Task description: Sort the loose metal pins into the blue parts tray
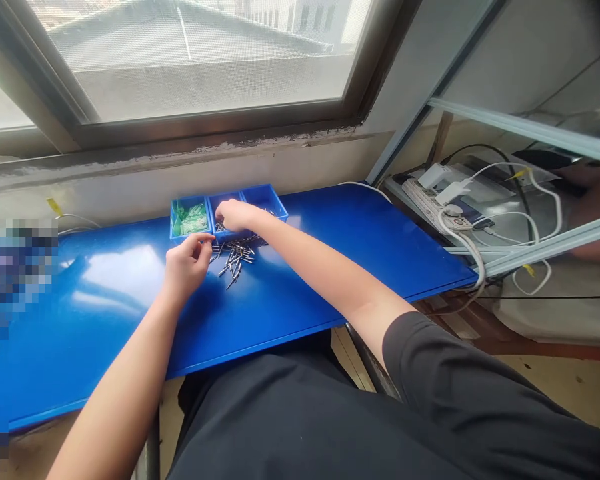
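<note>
Three blue bins (283, 212) stand side by side at the back of the table. The left one holds small green-and-clear packets (191, 220). My right hand (235, 215) reaches into the middle bin, its fingers bent down among small metal parts; what they grip, if anything, is hidden. In front of the bins lies a loose pile of thin metal pins, perhaps rivets (237, 259). My left hand (187, 260) is at the left edge of this pile, thumb and fingertips pinched together by the bin's front wall. Whatever the pinch holds is too small to name.
The blue table (330, 253) runs along the wall under a screened window (205, 67). At right, a metal-framed rack (530, 127) carries a power strip (430, 203) with white plugs and cables. A pixelated area covers the table's far left.
</note>
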The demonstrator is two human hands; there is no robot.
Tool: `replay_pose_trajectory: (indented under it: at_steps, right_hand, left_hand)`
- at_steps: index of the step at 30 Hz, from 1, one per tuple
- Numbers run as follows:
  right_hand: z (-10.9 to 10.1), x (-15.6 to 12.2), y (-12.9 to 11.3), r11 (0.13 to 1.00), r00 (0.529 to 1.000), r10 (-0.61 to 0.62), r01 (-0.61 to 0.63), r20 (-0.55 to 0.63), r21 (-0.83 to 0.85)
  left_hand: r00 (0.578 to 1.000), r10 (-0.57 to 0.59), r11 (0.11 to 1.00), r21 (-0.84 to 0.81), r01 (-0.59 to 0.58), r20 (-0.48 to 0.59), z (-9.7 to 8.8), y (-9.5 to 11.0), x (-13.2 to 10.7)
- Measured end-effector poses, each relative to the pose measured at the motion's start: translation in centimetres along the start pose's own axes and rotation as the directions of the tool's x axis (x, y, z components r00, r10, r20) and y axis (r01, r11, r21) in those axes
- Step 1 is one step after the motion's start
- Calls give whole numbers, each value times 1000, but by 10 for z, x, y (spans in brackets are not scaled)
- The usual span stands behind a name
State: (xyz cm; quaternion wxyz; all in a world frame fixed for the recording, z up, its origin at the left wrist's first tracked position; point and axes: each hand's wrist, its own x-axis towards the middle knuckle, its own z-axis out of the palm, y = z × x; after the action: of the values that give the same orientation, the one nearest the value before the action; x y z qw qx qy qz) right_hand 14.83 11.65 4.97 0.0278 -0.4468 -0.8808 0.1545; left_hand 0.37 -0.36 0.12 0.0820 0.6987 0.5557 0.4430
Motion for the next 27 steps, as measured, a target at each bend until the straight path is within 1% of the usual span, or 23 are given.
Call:
replay_pose_trajectory:
  at_steps: [6, 8, 10, 12, 15, 17, 19, 22, 24, 27]
  right_hand:
    - [0, 0, 1, 1000, 1000, -2, 2, 1, -15]
    - [2, 0, 1, 999, 1000, -4, 3, -26, -37]
    - [3, -1, 1, 998, 995, -19, 12, -99, -65]
    - [4, -7, -1, 997, 978, -43, 30, -203, -66]
    - [2, -25, -9, 997, 937, -69, 78, -341, 15]
    - [1, -43, -14, 987, 916, -107, 144, -386, 68]
    - [3, -61, -17, 977, 922, -111, 169, -371, 128]
    - [12, -79, -16, 965, 947, -19, 101, -321, 241]
    - [22, -84, -11, 958, 946, 28, 67, -323, 280]
    - [34, -84, -5, 959, 947, 67, 25, -314, 281]
  left_hand:
    - [1000, 5, 1000, -6, -5, 7, 0, -1, 0]
    - [1000, 0, 1000, -5, 0, 9, 0, -1, 0]
    - [1000, -5, 1000, -9, 5, 13, 0, -2, 0]
    - [1000, -7, 1000, -16, 7, 19, 0, -2, 0]
    - [999, -9, 1000, -19, 10, 36, 1, -4, 1]
    - [999, -11, 1000, -16, 12, 44, 1, -5, 1]
    - [998, -14, 1000, -6, 15, 56, 2, -6, 1]
    - [996, -22, 1000, 20, 20, 82, 2, -6, 1]
    - [995, -24, 999, 34, 21, 99, 3, -7, 1]
    - [994, -22, 999, 41, 17, 110, 4, -9, 2]
